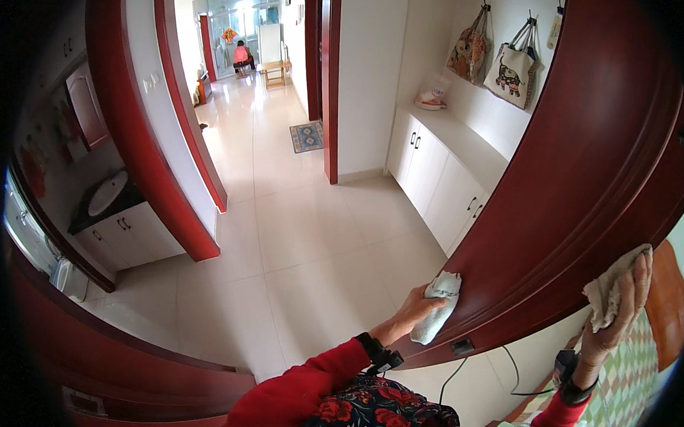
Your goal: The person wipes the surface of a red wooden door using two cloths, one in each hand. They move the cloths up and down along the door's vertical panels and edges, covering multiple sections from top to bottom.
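A dark red wooden door frame (pixel 523 224) curves up the right side of the view. At its inner edge my left hand (pixel 410 315) grips a folded pale cloth (pixel 436 314), bunched into a long pad. The cloth overlaps the wood in view; whether it presses on it I cannot tell. On the far side of the same frame, my right hand (pixel 619 311) holds a loose, greyish-beige cloth (pixel 604 289) up by the wood, fingers stretched along it. A small dark metal latch plate (pixel 461 346) sits low in the frame, between the two hands.
Black cables (pixel 511 371) run near my body. Beside my right arm lies a bed with a checked green cover (pixel 624 373). Ahead, a white cabinet (pixel 431 171) stands under hanging bags (pixel 512 75). Down the hall a person (pixel 242 56) sits, far off. A washbasin (pixel 108 193) is at left.
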Demonstrator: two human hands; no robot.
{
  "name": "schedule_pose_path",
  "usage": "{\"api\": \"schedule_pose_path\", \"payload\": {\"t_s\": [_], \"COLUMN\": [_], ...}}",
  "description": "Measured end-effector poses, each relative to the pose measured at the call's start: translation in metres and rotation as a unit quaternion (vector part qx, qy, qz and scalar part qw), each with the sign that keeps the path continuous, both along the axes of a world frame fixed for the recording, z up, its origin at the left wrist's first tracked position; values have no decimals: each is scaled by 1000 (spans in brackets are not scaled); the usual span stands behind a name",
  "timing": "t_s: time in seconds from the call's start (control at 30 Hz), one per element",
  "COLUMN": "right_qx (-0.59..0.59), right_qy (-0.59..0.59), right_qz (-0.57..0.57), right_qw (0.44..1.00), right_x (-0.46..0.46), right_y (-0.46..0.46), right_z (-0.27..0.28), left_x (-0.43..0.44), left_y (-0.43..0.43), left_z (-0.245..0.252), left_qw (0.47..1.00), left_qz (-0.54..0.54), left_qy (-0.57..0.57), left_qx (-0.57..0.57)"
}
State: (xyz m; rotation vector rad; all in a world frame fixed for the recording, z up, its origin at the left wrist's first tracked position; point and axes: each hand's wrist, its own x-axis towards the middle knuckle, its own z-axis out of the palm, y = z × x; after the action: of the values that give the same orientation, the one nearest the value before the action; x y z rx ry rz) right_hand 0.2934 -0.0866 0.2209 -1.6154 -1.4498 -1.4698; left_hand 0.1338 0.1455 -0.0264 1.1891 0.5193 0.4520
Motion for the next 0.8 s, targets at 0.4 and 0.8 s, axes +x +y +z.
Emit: {"api": "schedule_pose_path", "payload": {"t_s": [0.4, 0.8], "right_qx": [-53, -163], "right_qy": [-13, 60], "right_qz": [22, 76], "right_qw": [998, 982], "right_x": [1, -15], "right_y": [-6, -8], "right_z": [-6, -74], "left_x": [-17, -22], "left_y": [16, 75], "left_z": [-17, -9], "left_qw": [998, 976], "left_qz": [40, 205], "left_qy": [-20, -54], "left_qx": [-32, -40]}}
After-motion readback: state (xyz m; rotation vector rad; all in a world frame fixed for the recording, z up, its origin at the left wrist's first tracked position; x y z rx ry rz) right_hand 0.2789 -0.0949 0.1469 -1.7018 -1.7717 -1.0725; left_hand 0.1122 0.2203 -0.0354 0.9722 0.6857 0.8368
